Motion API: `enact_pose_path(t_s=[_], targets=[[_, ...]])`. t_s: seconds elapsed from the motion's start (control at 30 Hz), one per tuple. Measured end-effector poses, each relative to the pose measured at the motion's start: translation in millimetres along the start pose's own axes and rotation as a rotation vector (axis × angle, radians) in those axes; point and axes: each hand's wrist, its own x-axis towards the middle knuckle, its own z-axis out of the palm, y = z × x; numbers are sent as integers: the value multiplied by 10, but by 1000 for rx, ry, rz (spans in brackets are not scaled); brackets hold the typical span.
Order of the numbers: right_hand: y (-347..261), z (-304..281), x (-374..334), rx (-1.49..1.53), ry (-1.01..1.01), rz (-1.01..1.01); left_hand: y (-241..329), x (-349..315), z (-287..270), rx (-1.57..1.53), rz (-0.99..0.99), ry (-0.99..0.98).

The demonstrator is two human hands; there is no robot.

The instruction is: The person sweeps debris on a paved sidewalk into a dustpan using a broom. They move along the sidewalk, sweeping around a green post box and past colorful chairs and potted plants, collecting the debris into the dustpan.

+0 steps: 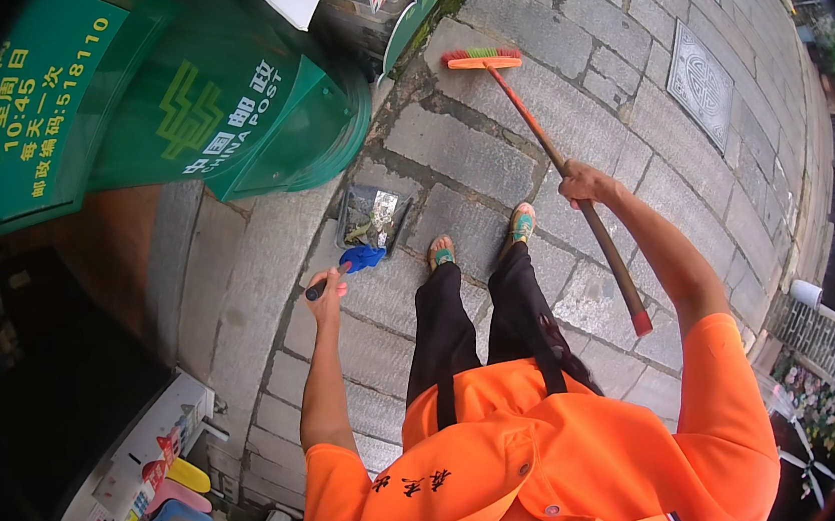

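We take the large green rounded box (259, 125) as our landmark. To its right, on the paving, we see the broom with a flat orange head, red and green bristles and a long round handle (537, 133). Its head lies crosswise, with bristles facing away from the wearer; its long axis slants back from there toward the wearer's right side, ending in a red cap. The right hand (586, 184) has its fingers wrapped around the handle, farther from the box than the broom head is. Just nearer the wearer than the box's base, we find the dark, shallow rectangular dustpan (343, 225) with leafy debris inside. Its handle, bearing a bunched blue piece (364, 257), points back to the left hand (328, 291), whose fingers curl around the black grip. We note grey stone slabs (462, 151) with darker joints to the right of the box and, well apart from it on that side, a square patterned plate (700, 83) set into the paving. A dark opening (53, 336) lies on the wearer's side of the box.
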Motion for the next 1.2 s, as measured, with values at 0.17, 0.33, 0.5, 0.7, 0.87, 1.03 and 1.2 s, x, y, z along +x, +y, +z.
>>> enact_pose_path(t_s=[0.17, 0.33, 0.5, 0.7, 0.87, 1.03, 1.2], targets=[[223, 1145, -601, -343, -340, -114, -14, 15, 180, -37, 9, -9], [242, 678, -1485, -261, -502, -135, -113, 154, 116, -14, -22, 26], [223, 252, -1317, -163, -225, -132, -172, 122, 70, -19, -58, 70], [-68, -130, -224, -163, 61, -90, -97, 76, 133, -32, -20, 40], [-216, 587, -550, -394, -302, 18, -105, 68, 195, -71, -30, 51], [16, 133, -1149, -271, -399, -172, -57, 141, 173, -38, -55, 77], [65, -377, -550, -134, -64, -155, -136, 120, 135, -24, -40, 72]])
